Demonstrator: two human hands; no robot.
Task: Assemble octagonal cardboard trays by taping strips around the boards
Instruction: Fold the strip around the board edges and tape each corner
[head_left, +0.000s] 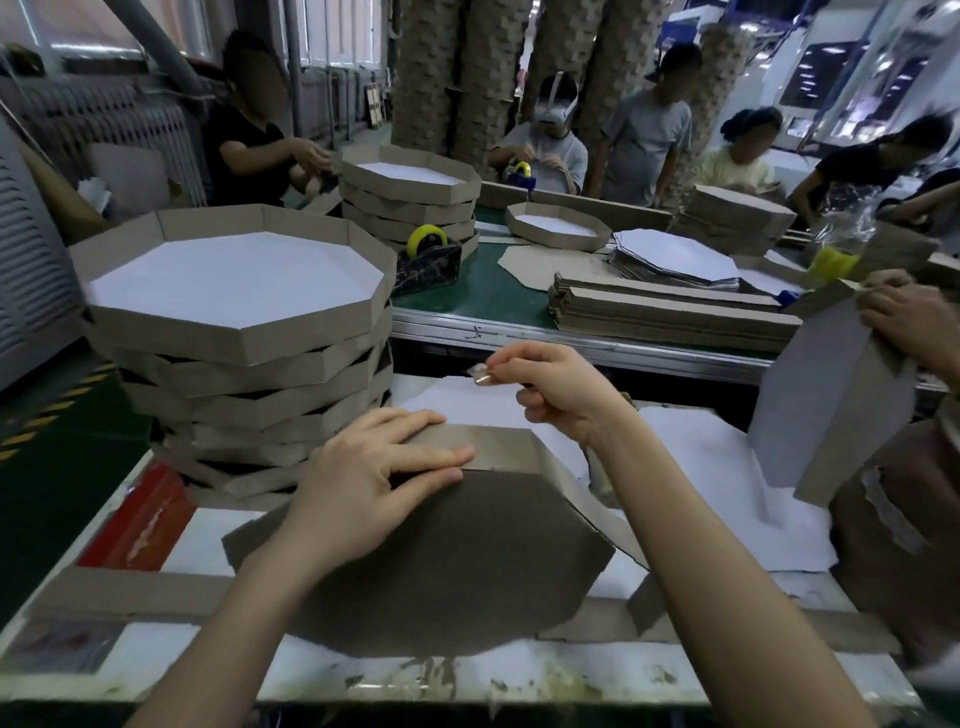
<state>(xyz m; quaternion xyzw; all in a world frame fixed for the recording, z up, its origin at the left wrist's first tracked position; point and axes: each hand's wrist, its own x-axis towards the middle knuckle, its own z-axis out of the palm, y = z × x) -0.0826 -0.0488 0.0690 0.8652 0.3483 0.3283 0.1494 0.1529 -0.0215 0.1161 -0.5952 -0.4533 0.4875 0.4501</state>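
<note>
Item: octagonal board (447, 561), brown side up, lay on the work table (208, 540), with a cardboard strip (498, 447) along its far edge. On that strip the left hand (363, 483) pressed with straight fingers (gripping nothing), while the right hand (561, 389), raised just beyond, pinched a piece of clear tape (480, 375). A stack of finished trays (234, 364) stood to the left.

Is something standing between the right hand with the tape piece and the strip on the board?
Nothing visible does. The right hand pinches the tape above the strip; the left hand presses it further left.
</note>
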